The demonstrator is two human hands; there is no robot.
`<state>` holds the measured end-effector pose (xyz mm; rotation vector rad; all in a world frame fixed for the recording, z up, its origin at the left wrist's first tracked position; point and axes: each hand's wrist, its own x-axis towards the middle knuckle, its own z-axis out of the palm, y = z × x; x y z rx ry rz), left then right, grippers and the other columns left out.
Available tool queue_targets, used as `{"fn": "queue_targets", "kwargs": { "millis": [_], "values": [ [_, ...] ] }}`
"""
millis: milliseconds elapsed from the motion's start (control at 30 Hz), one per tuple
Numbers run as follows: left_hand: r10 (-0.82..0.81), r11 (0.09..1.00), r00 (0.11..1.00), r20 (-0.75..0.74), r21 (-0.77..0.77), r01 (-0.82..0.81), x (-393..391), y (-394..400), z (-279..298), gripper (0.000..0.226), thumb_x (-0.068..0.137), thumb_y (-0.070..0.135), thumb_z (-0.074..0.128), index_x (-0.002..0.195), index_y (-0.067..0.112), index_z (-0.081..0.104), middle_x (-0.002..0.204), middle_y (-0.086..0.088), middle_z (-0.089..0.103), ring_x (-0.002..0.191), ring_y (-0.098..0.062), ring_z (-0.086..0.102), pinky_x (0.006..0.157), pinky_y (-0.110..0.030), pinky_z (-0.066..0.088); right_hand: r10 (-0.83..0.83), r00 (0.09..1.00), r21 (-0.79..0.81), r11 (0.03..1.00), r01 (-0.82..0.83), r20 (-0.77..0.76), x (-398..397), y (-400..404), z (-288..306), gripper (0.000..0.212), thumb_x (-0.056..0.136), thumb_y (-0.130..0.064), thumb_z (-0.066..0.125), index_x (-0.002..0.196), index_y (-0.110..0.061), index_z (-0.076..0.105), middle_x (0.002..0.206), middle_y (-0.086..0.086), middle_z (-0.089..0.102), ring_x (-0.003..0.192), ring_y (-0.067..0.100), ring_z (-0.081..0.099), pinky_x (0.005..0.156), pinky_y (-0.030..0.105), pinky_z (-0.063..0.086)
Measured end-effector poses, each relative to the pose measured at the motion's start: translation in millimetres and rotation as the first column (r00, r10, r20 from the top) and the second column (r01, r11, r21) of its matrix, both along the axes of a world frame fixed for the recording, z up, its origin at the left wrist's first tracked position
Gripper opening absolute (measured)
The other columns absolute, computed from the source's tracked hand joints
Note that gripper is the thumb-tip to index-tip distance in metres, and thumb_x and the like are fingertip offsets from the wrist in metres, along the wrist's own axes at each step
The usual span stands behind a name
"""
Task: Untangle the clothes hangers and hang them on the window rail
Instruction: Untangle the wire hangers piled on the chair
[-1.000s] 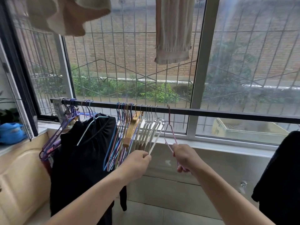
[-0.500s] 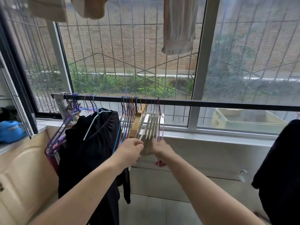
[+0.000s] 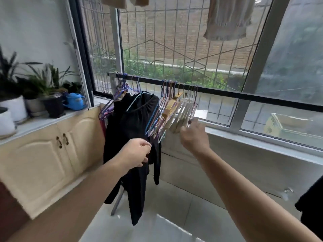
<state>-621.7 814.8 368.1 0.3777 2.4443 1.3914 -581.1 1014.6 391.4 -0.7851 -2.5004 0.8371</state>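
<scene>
Hangers (image 3: 174, 109), bunched on the window rail (image 3: 244, 96) at frame centre — our right hand (image 3: 194, 137) curled at their lower ends, grip uncertain, left hand (image 3: 138, 151) loosely curled, apparently empty — hanging step near done; next, we judge, spacing them.

Head camera looks down toward window rail (image 3: 227, 94).
</scene>
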Motion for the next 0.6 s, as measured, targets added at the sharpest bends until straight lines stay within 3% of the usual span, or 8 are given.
{"fn": "queue_targets", "kwargs": {
  "millis": [67,167,267,333,433,600],
  "values": [
    [0.053,0.998,0.997,0.049,-0.023,-0.051,38,-26,-15,0.019,0.102,0.019,0.05,0.1,0.025,0.068,0.1,-0.004,0.073,0.075,-0.015,0.07,0.073,-0.035,0.061,0.124,0.992,-0.056,0.991,-0.125,-0.017,19,-35,-16,0.039,0.097,-0.028,0.044,0.134,-0.012,0.046,0.135,0.016,0.046,0.099,0.031,0.051,0.083,0.036,0.041],
    [0.113,0.992,0.986,0.122,-0.069,-0.105,92,-74,-38,0.02,0.103,0.019,0.049,0.101,0.02,0.069,0.099,-0.007,0.073,0.075,-0.017,0.069,0.071,-0.035,0.06,0.287,0.952,-0.136,0.952,-0.273,0.102,48,-99,-53,0.038,0.094,-0.026,0.045,0.13,-0.016,0.052,0.129,0.011,0.048,0.096,0.027,0.05,0.084,0.035,0.043],
    [0.23,0.973,0.956,0.181,-0.068,-0.221,139,-135,-61,0.021,0.103,0.019,0.05,0.101,0.019,0.07,0.097,-0.006,0.073,0.072,-0.017,0.067,0.063,-0.029,0.053,0.456,0.859,-0.188,0.888,-0.42,0.233,75,-165,-86,0.039,0.095,-0.024,0.047,0.132,-0.017,0.053,0.129,0.008,0.048,0.095,0.023,0.051,0.08,0.031,0.042],
    [0.332,0.943,0.918,0.218,-0.071,-0.324,168,-184,-76,0.021,0.102,0.02,0.05,0.104,0.018,0.071,0.099,-0.006,0.073,0.072,-0.018,0.067,0.064,-0.031,0.052,0.545,0.799,-0.222,0.837,-0.5,0.254,89,-213,-102,0.033,0.091,-0.023,0.049,0.122,-0.015,0.059,0.121,0.008,0.056,0.092,0.023,0.058,0.079,0.032,0.048],
    [0.491,0.866,0.83,0.265,-0.047,-0.497,221,-269,-100,0.022,0.104,0.015,0.05,0.111,0.009,0.069,0.097,-0.011,0.07,0.073,-0.022,0.063,0.061,-0.029,0.047,0.668,0.671,-0.234,0.743,-0.627,0.322,117,-300,-120,0.03,0.086,-0.016,0.049,0.106,-0.003,0.068,0.106,0.017,0.069,0.094,0.034,0.064,0.094,0.048,0.053],
    [0.677,0.707,0.654,0.338,-0.054,-0.705,338,-401,-139,0.019,0.103,0.011,0.049,0.107,0.008,0.067,0.088,-0.009,0.068,0.064,-0.016,0.059,0.049,-0.021,0.041,0.813,0.404,-0.298,0.544,-0.784,0.42,174,-435,-163,0.029,0.099,-0.014,0.048,0.118,0.001,0.065,0.116,0.022,0.067,0.109,0.039,0.064,0.088,0.038,0.054]
  ]
}}
